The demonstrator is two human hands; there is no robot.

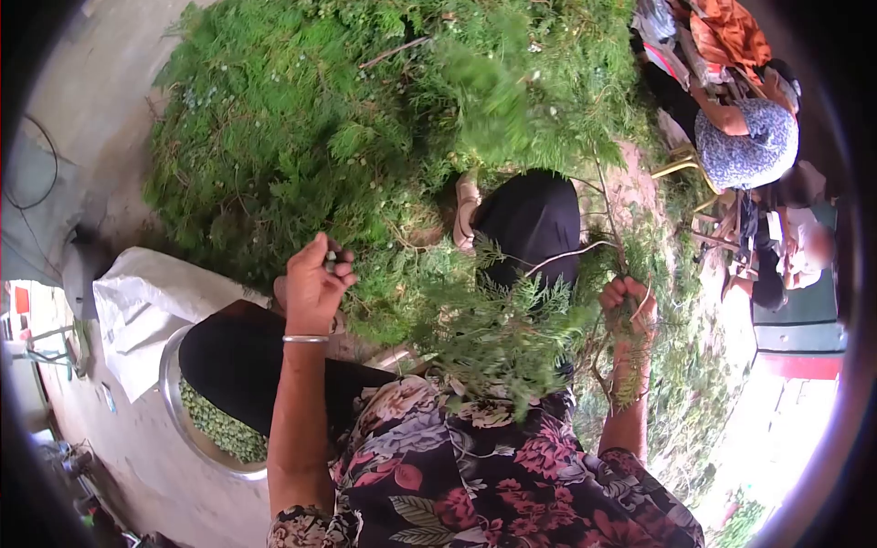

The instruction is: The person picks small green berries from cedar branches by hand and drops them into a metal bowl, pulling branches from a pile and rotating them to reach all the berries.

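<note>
My right hand (628,306) is closed around the woody stem of a leafy conifer branch (512,338), which looks like arborvitae. Its feathery sprays spread over my lap and in front of my knee. My left hand (316,281) is raised over my other leg, fingers curled in. Something small and dark green shows between those fingers, too small to name. Below and left of that hand, a round metal basin (171,384) holds many small green cones or seeds (219,425), partly hidden by my leg.
A large heap of cut green branches (301,119) lies ahead, with more greenery along the right. A white sack (137,292) rests beside the basin. Other people sit at the right, one in a patterned top (749,144) on a yellow-legged stool (678,164).
</note>
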